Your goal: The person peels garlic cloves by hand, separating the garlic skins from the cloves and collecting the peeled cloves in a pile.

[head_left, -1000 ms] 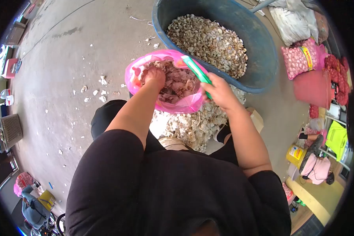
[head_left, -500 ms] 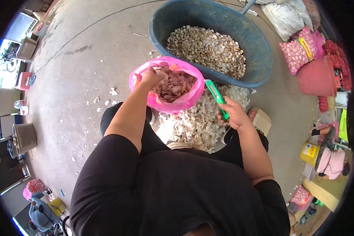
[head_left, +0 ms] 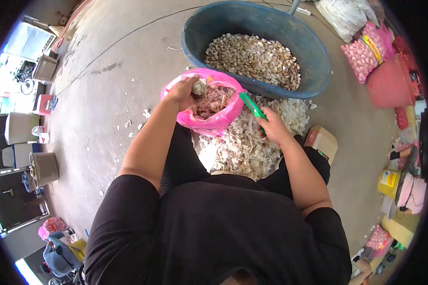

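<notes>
Your left hand (head_left: 184,91) is closed around a garlic bulb (head_left: 198,88), held at the near rim of the pink bag (head_left: 213,124). Your right hand (head_left: 274,126) is clenched on the green handle of a knife (head_left: 251,106), its tip at the bag's right edge.

Handling, as judged: the bulb is light and firm, but its papery skin sheds and slides. Grip it across the body, not by loose skin. The bag is soft film and gives no support.

The bag stands on the floor (head_left: 104,95) beside the blue tub (head_left: 318,66), against the heap of skins (head_left: 240,145).

Compared with half a second ago, your left hand has come up out of the bag with the bulb, and your right hand has moved the knife in from the heap towards the bag.
</notes>
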Tool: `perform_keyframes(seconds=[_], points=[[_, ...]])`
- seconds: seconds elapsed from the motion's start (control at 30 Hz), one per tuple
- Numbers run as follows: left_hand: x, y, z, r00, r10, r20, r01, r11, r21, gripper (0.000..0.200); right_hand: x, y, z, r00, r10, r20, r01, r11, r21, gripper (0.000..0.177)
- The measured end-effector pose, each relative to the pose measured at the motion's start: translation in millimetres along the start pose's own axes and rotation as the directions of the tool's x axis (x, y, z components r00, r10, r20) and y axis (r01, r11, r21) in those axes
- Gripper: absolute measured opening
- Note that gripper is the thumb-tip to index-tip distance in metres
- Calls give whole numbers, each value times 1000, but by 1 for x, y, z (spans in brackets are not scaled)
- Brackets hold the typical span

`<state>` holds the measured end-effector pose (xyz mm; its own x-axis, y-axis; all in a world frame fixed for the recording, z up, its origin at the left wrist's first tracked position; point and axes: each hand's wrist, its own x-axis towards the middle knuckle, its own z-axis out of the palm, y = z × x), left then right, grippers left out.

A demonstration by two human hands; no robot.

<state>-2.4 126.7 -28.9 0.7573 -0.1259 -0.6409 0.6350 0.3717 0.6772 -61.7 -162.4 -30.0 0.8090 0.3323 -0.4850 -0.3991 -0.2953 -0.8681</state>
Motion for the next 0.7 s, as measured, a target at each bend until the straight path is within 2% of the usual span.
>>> perform_keyframes(seconds=[0.1,0.17,0.23,0.3,0.33,0.37,0.47,0.53,0.57,0.6,0.67,0.7], points=[[-5,-5,24,999,-33,16,33,999,-38,41,1,5,-1,991,-121,-57,126,986,106,22],[-26,0,57,998,-64,7,64,997,-32,43,-10,-17,3,976,-200,-82,199,980,-25,24],[-1,-19,52,988,-58,141,63,997,-36,43,-14,-21,10,933,-339,-122,319,935,-157,26],[9,-27,58,959,-53,280,77,994,-75,42,-15,-19,9,899,-410,-152,367,897,-248,26],[7,-27,67,956,-66,286,97,991,-97,41,-15,-17,7,881,-444,-161,387,874,-294,26],[5,-28,76,954,-77,290,117,986,-121,39,-14,-16,4,872,-452,-189,403,881,-247,21],[18,-38,84,947,-104,305,154,977,-147,34,-17,-23,-14,954,-213,-209,229,972,55,15],[15,-37,98,943,-110,315,153,981,-115,34,-16,-20,-19,946,-232,-227,259,961,96,12],[11,-37,109,963,-66,262,98,989,-110,34,-16,-18,-20,939,-250,-236,281,954,105,12],[15,-39,111,951,-41,307,87,987,-138,34,-17,-16,-20,932,-267,-244,301,947,113,13],[24,-41,115,922,16,387,66,978,-196,34,-21,-15,-20,906,-302,-297,283,953,-105,19],[27,-43,116,938,34,346,21,988,-156,37,-20,-12,-19,888,-336,-315,279,936,-215,21]])
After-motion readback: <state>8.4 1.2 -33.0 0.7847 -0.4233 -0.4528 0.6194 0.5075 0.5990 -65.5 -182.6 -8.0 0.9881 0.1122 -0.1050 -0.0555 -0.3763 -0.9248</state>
